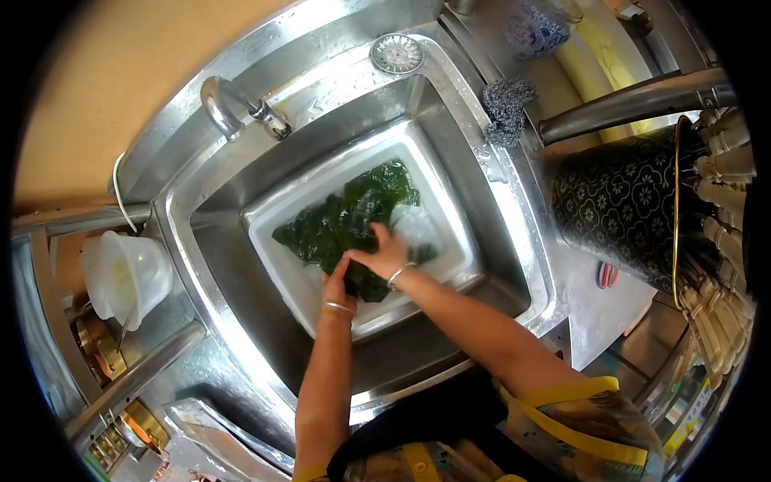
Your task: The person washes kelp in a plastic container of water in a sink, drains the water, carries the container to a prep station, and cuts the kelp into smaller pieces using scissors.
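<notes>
In the sink lies a rectangular tray (285, 277) of water, and in it a wet, dark green heap of seaweed (321, 229) in wide, crinkled sheets. My left hand (339, 283) grips the near edge of the seaweed, its fingers partly hidden by the leaves. Just right of it, my right hand (385, 255) is closed on the same seaweed; it is slightly blurred and its lower fingers are hidden. The two hands meet at their fingertips. A bracelet circles each wrist.
A faucet (221, 108) arches over the sink's far left corner. On the far rim sits a drain strainer (397, 53); a grey scouring pad (506, 111) lies at right. A white plastic tub (127, 277) stands left, and a black patterned container (618, 201) at right.
</notes>
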{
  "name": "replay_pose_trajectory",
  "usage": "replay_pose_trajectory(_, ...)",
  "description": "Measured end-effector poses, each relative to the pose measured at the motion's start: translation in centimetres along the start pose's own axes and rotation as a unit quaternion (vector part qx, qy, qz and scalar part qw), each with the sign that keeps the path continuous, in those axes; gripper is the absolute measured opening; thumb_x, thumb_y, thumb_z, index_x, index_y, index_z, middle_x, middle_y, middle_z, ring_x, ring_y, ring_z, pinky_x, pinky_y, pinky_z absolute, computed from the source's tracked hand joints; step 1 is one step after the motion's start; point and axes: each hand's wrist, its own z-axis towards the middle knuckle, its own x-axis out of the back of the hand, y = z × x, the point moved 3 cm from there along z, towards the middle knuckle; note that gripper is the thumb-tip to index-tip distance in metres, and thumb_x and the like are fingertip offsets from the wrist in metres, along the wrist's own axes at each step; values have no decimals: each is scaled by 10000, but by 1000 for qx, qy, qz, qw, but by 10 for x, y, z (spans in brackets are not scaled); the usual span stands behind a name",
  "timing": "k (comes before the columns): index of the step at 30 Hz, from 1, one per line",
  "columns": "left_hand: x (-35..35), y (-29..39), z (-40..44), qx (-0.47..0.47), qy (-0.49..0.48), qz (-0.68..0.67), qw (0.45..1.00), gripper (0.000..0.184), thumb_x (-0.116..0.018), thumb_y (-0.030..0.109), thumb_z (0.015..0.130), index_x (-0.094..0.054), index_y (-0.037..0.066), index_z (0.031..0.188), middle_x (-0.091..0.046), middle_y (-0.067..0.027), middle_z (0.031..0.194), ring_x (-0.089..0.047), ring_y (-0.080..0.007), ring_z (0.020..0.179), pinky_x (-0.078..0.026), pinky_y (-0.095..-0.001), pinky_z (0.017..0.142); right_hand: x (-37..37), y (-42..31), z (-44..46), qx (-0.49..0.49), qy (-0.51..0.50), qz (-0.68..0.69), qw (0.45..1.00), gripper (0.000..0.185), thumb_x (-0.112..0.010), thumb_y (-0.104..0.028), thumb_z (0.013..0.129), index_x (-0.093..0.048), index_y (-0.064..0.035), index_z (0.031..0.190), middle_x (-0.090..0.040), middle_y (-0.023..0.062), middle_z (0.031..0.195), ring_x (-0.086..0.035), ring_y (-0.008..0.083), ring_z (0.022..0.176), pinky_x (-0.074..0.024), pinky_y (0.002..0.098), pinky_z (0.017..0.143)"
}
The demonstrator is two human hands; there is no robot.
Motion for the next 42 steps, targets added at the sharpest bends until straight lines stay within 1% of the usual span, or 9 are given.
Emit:
replay_pose_trajectory(5,6,15,12,41,-98,-142,984,314,-613,219,874,-550,64,1140,-617,-76,1033,-600,-222,945,-504,-365,830,-7,-49,-23,76,83,171,979,421,-713,-270,772,-528,-17,1054,-620,192,906,-613,338,855,-476,393,738)
replay_pose_trajectory(13,0,81,-21,-109,73,143,981,696,-616,544,811,-551,-73,1127,-629,-146,1005,-595,-238,959,-481,-351,849,67,-93,-16,223,-71,-160,959,543,-501,-573,828,-636,-58,723,-628,171,709,-611,366,708,-491,456,665)
replay_pose_trajectory(16,22,83,-3,-171,44,295,939,764,-624,504,823,-452,-120,1229,-594,-181,1098,-547,-280,1050,-387,-355,972,99,-79,9,279,-44,-243,928,536,-478,-560,853,-689,-77,955,-598,161,1109,-522,340,1088,-428,408,905)
replay_pose_trajectory(18,22,96,-9,-438,145,556,691,797,-660,442,820,-338,-64,1345,-482,-191,1260,-503,-228,1108,-416,-319,931,116,-62,34,201,111,-162,960,569,-461,-546,870,-599,-86,1176,-458,168,1307,-409,350,1216,-370,395,993)
replay_pose_trajectory(19,30,91,16,-349,26,340,873,772,-686,316,823,-280,-22,1386,-410,-178,1341,-461,-266,1168,-397,-340,961,106,-42,59,175,116,-123,970,675,-522,-552,835,-449,-94,1325,-386,221,1353,-400,363,1232,-348,417,1023)
replay_pose_trajectory(22,-2,92,33,-158,-19,113,981,795,-689,330,813,-278,-19,1397,-426,-194,1337,-469,-261,1174,-367,-323,988,75,-79,39,20,55,-259,964,781,-594,-569,775,-380,-99,1361,-396,255,1333,-434,369,1206,-354,457,1012)
replay_pose_trajectory(30,-11,58,57,-106,-28,130,985,485,-639,344,845,-558,-5,1172,-608,-123,1077,-566,-190,945,-457,-300,807,4,-63,33,189,-21,-4,982,381,-703,-222,743,-538,-124,1072,-509,173,1091,-550,377,970,-463,435,842)
replay_pose_trajectory(36,4,69,-5,-139,-12,214,967,455,-654,263,847,-538,-3,1198,-610,-111,1055,-577,-207,919,-459,-320,824,54,-98,-16,162,-164,-118,966,415,-651,-453,770,-623,-67,920,-618,125,1019,-527,343,1035,-449,428,833)
replay_pose_trajectory(42,18,88,-79,-432,17,613,661,774,-766,155,683,-390,45,1350,-464,-219,1255,-426,-353,1176,-322,-401,1014,98,-36,3,125,181,-153,964,648,-578,-494,823,-427,-118,1329,-405,220,1333,-384,366,1231,-313,461,1032)
